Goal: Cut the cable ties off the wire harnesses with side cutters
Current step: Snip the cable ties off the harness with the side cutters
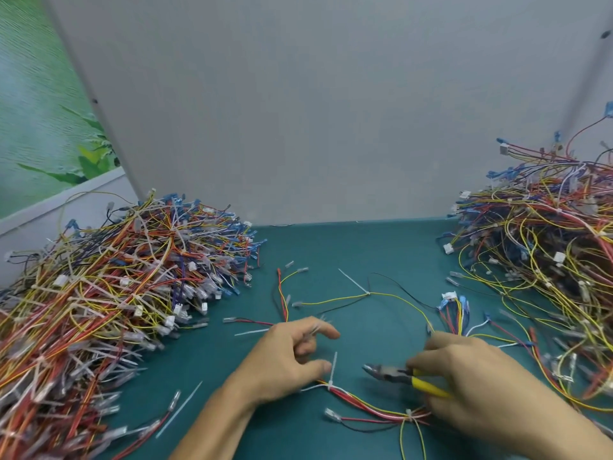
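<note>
Teal matte tabletop (331, 247) lies under a right hand (471, 376) gripping yellow-handled side cutters (391, 375) and a loosely curled left hand (288, 356).

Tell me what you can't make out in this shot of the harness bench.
1. Head view: the right hand hides the handle ends of the side cutters.
2. Head view: motion blur hides whether the left hand pinches a wire.
3. Head view: frame edges cut off the right wire pile and the left wire pile.
</note>
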